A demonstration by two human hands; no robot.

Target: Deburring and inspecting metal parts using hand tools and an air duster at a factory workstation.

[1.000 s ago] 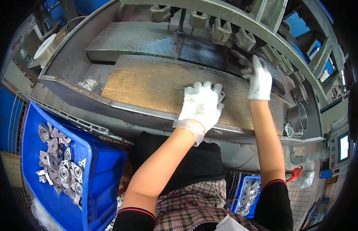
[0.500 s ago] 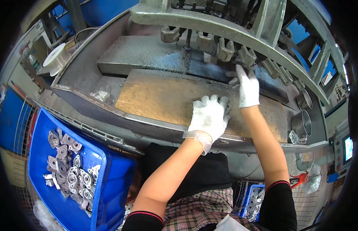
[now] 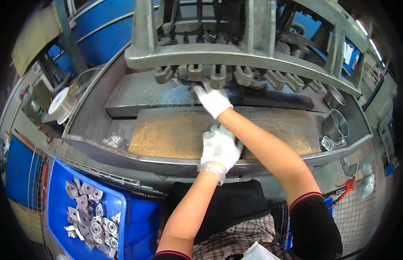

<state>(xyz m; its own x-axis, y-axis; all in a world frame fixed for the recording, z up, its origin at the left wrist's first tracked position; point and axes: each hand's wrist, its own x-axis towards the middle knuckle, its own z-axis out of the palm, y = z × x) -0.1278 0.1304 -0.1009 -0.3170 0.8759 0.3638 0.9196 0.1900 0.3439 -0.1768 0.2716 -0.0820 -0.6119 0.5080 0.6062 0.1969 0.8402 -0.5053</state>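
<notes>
My right hand, in a white glove, reaches over the grey metal block to beneath a row of U-shaped metal forks on the machine's crossbar. Its fingers look stretched out, with the tips partly behind the forks; I see nothing held in them. My left hand, also white-gloved, lies back up on the brown board near the trough's front rim. Its fingers are loosely bent and apart, with no object visible in them. A dark round shape sits below the forks, to the right of my right hand.
At lower left stands a blue bin with several grey metal flanged parts. Two metal cups and a small metal part are at the trough's right end. Crumpled plastic lies at its left. The heavy crossbar overhangs the block.
My right hand has swung left and now reaches under the forks. My left hand stays on the board, its fingers more bent. The whole view has shifted, showing more of the machine.
</notes>
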